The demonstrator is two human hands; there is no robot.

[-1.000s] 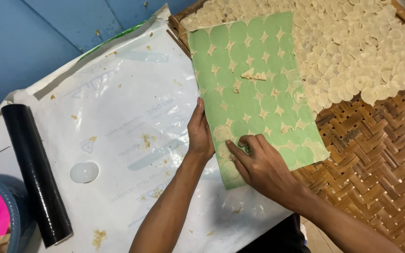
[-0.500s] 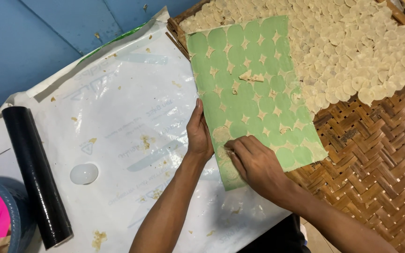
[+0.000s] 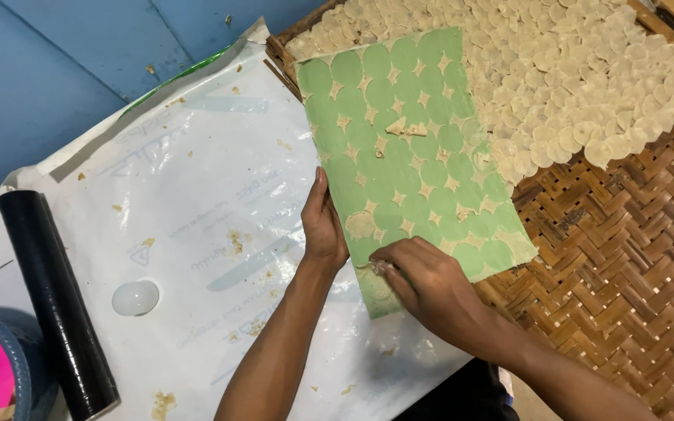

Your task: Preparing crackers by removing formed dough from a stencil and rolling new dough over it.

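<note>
Head view: left hand [image 3: 323,226] lies flat, pinning the green sheet [image 3: 411,148] steady, while right hand's [image 3: 423,284] grip pinches a dough disc [image 3: 381,268] off its near edge.

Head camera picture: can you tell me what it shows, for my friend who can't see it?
Two bare hands work on a green sheet dotted with round cut-out marks: the left hand presses its edge while the right hand picks at its lower corner. Pale dough discs cover a woven bamboo tray; a black roller lies on white plastic sheeting.
</note>
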